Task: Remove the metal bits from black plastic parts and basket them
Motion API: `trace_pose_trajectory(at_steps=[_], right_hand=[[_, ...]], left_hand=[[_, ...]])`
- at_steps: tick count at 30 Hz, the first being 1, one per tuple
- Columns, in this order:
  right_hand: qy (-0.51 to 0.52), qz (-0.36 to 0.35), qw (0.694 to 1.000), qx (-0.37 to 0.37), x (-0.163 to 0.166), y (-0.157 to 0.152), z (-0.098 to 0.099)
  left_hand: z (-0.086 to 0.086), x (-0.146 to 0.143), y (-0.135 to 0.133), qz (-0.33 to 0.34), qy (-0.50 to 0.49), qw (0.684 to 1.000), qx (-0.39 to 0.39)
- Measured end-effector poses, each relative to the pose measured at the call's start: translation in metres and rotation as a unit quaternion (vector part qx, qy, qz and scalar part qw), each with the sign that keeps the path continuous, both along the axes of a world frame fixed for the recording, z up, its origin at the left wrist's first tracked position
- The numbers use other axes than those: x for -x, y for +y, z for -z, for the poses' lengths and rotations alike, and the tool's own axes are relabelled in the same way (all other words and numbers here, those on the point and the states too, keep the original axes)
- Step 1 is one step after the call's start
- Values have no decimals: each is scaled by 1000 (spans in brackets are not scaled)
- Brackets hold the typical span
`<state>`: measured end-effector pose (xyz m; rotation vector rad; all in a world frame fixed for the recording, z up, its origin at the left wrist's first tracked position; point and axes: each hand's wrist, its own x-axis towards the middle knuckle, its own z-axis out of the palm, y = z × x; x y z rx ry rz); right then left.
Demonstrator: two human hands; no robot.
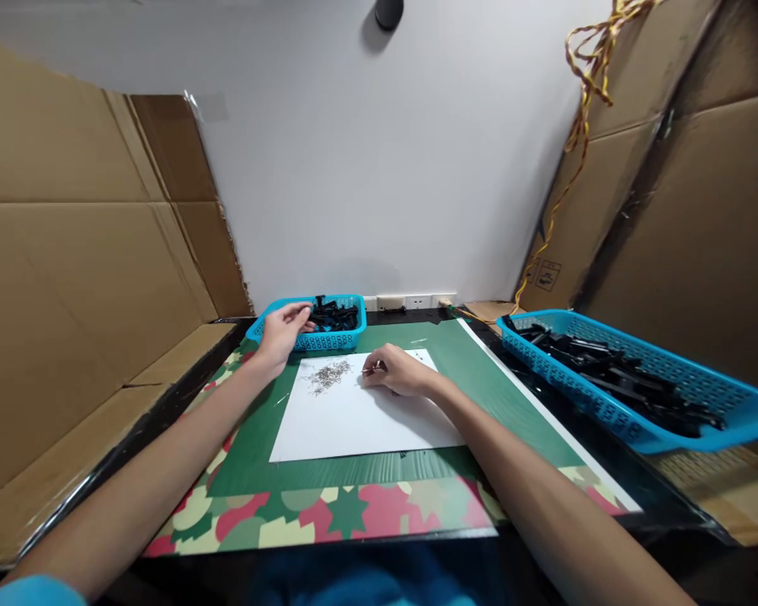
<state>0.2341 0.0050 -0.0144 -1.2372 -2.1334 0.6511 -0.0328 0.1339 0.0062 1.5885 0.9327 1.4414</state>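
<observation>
Right grip [397,372] has the metal pieces [329,376] just to its left.

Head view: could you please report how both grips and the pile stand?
Left grip at left blue basket, right grip over white sheet; contents unclear. Silvery pile on sheet, left of right grip. Nothing visible between.

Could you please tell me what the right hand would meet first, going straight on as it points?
The right hand would probably meet the small silvery pieces on the white sheet, though depth is unclear.
</observation>
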Motion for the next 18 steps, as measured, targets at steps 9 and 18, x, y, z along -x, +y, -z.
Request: trace_pose_trajectory(at_steps=[9, 18], right_hand=[[203, 6, 979, 28, -6, -7, -20], [191, 38, 980, 36, 7, -19, -26]], left_hand=[[26, -35, -82, 118, -44, 990, 69], [27, -45, -116, 245, 63, 965, 73]])
